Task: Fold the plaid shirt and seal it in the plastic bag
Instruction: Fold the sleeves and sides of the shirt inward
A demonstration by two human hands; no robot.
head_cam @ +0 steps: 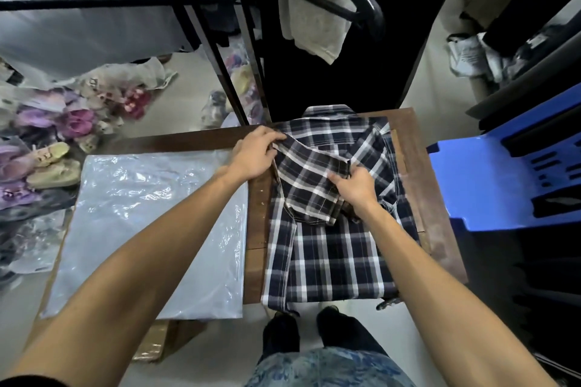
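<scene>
1. A navy-and-white plaid cotton shirt [330,214] is laid flat on the right half of a dark brown wooden bench [408,141], collar at the far edge and hem hanging slightly over the near edge.
2. A sleeve [311,179] is folded across the shirt's body and is held at both ends.
3. The left hand [256,152] is closed in a pinch on the fabric at the far left shoulder; its grip is taken on the shirt.
4. The right hand [353,187] is clenched on the cuff end of the sleeve near the middle of the shirt.
5. A large clear plastic bag [151,229] is spread flat on the left half of the bench, just beside the shirt and apart from both hands; nothing is seen inside it.
6. The folding step is judged to be in hand; bagging and sealing are not yet done.
7. The shirt is judged light, soft and limp, so folds are likely to slump unless edges and seams are held and creases pressed flat.
8. Hold is best taken at stitched edges: shoulder seam, cuff, hem.
9. The bag is judged thin and slippery; its mouth is likely to need two-handed opening, and the loose film could slide on the bench.
</scene>
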